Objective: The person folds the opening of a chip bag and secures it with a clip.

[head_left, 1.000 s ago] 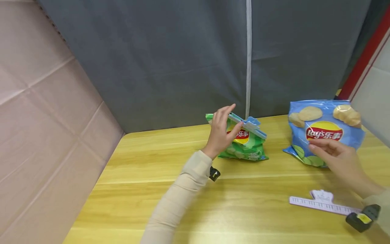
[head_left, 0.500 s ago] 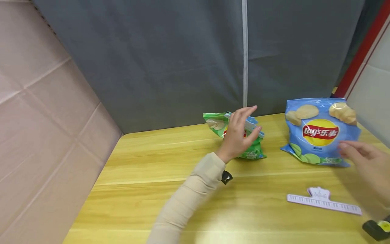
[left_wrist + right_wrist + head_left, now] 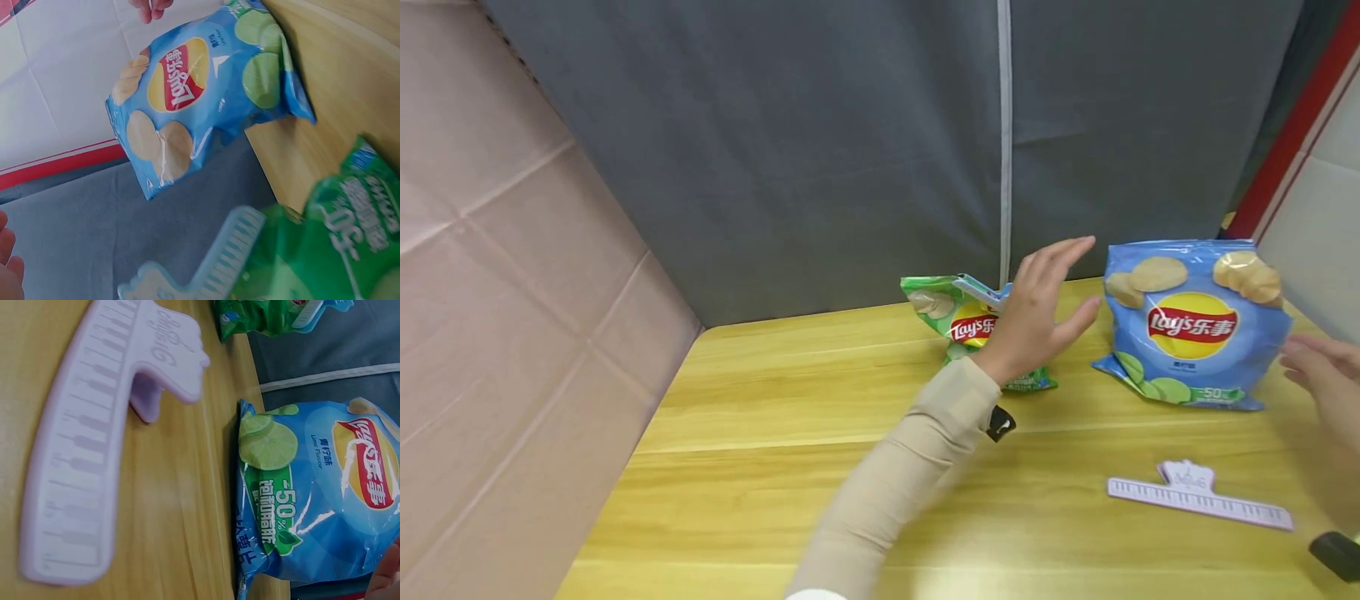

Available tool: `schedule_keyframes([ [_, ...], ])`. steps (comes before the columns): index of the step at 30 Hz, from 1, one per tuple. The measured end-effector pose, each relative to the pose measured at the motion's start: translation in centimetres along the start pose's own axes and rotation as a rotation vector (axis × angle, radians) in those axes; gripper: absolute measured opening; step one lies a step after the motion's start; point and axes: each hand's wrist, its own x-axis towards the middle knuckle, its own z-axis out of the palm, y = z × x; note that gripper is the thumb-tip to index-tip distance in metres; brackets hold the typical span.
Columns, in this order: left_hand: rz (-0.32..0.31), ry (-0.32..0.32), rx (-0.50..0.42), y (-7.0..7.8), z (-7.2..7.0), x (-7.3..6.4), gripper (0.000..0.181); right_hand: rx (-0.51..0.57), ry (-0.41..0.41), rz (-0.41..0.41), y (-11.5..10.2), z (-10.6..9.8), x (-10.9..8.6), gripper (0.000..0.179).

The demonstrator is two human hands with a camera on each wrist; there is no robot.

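Note:
My left hand (image 3: 1037, 308) hangs in the air with fingers spread, in front of the green Lay's chip bag (image 3: 936, 300) and partly covering it. A light blue bag clip (image 3: 979, 288), patterned like piano keys in the left wrist view, sits across that bag's top corner. To the right stands a blue Lay's chip bag (image 3: 1187, 367), upright. Beside its right edge is my right hand (image 3: 1326, 379), fingers loosely bent and holding nothing; whether they touch the bag is hard to tell. A pale purple piano-key clip (image 3: 1198, 497) lies on the table nearer me.
Both bags stand near the back of the wooden table (image 3: 760, 467), before a grey curtain (image 3: 812, 167). A pinkish wall panel (image 3: 535, 317) rises on the left, and a white one with a red strip (image 3: 1285, 183) on the right.
My left hand has moved right across the green bag, toward the blue one. My right hand has drawn back from the blue bag's front to its right edge. Both bags stay put.

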Motion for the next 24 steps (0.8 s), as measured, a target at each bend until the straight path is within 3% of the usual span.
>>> schedule_keyframes([
  [5,0.001,-0.023,0.013,0.6,0.4,1.3,0.055,-0.103,0.093,0.089,0.0,-0.9,0.4,0.034],
  [11,-0.02,-0.065,0.013,0.7,0.8,2.4,0.056,-0.022,0.088,0.155,-0.4,-0.9,0.3,0.031],
  [15,-0.064,-0.152,0.022,0.8,1.3,3.4,0.058,-0.011,0.088,0.181,-0.7,-0.4,0.2,0.031],
  [22,-0.209,-0.355,0.08,1.0,2.4,5.0,0.066,0.054,-0.009,0.157,-0.8,0.7,0.0,0.032],
  [24,-0.238,-0.411,0.104,1.0,2.8,5.3,0.068,-0.002,0.001,0.158,-1.2,1.7,-0.4,0.035],
])
